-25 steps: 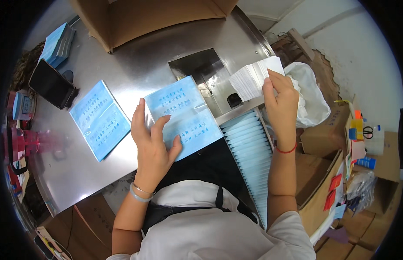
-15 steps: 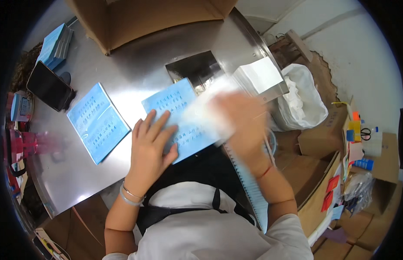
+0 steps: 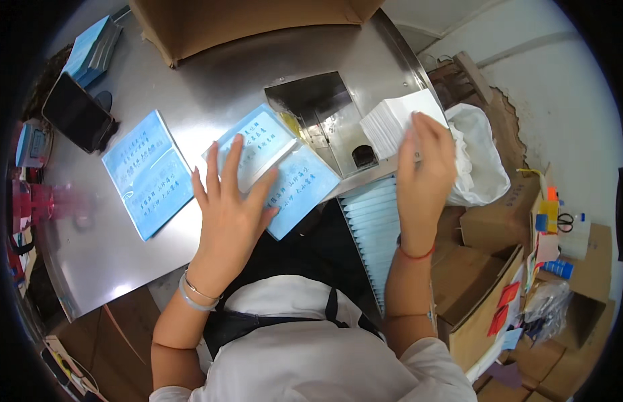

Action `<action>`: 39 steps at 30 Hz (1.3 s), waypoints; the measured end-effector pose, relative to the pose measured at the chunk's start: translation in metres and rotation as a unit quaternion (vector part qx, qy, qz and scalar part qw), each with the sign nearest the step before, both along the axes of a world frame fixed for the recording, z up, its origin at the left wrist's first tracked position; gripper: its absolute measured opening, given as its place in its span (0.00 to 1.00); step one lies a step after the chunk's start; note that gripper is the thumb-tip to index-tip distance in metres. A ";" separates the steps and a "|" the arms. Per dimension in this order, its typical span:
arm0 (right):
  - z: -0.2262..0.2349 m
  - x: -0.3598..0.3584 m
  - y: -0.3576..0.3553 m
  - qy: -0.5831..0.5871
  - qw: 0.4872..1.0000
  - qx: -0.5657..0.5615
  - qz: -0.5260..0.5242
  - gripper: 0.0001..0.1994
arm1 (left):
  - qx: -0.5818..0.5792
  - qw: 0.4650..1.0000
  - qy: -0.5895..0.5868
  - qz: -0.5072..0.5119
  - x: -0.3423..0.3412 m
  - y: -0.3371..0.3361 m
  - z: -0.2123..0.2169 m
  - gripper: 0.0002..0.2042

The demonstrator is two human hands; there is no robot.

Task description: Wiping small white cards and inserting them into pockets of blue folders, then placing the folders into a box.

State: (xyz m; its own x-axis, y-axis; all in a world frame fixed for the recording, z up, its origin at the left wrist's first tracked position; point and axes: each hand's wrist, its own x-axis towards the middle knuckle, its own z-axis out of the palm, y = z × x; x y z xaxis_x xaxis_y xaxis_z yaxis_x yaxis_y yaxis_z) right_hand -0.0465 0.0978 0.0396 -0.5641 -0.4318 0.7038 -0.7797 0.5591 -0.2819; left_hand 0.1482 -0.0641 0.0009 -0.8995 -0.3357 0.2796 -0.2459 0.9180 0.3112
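A blue booklet point(image 3: 305, 191) with handwriting-style lines lies slanted on the metal table in front of me. A thin whitish, see-through sheet point(image 3: 266, 149) covers its upper left part, and the blue print shows through. My left hand point(image 3: 228, 201) is open, fingers spread, its fingertips on this sheet and the booklet. To the right, my right hand point(image 3: 425, 157) reaches over a stack of white sheets point(image 3: 385, 127). Its fingertips touch the stack's near right side, thumb and forefinger a little apart. No lifted sheet shows in it.
Another blue booklet point(image 3: 149, 174) lies to the left, near a phone point(image 3: 77, 114) on a stand. More blue booklets point(image 3: 90, 50) are piled at the far left. A cardboard box point(image 3: 258, 27) stands at the back. A white-lined bin point(image 3: 482, 177) is beyond the table's right edge.
My right hand has gone from above the booklet, where it was blurred with something white, to the white stack. The see-through sheet now lies on the booklet under my left fingers.
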 end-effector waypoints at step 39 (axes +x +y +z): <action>-0.011 -0.012 -0.013 0.005 0.992 0.114 -0.052 0.11 | -0.061 0.965 -0.125 0.224 0.065 -0.094 -0.008 0.13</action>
State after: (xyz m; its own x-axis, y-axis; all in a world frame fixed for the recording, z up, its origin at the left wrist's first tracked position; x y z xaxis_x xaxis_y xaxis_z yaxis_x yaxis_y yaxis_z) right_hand -0.0588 0.0850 0.0289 -0.6077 -0.5198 0.6005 -0.7166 0.6848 -0.1323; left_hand 0.2130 -0.1581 -0.0067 -0.7159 -0.6850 0.1353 -0.6802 0.7279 0.0865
